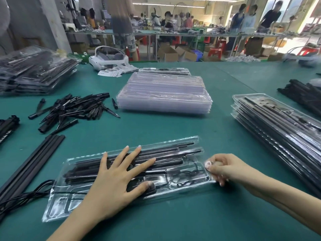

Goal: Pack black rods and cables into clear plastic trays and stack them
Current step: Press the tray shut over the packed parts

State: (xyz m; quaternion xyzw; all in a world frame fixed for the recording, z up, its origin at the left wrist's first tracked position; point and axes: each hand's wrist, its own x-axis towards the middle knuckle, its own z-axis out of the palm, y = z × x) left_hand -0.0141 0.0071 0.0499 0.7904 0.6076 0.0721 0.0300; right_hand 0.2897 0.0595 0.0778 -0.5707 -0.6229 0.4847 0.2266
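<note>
The left hand (114, 181) lies flat and wide on the shiny clear tray (57, 204) of long black rods (173, 150). The right hand (224, 168) pinches the tray's thin right edge.

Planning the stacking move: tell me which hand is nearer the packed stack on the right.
Right. The right hand sits beside that stack; the left hand presses the tray, farther away.
</note>
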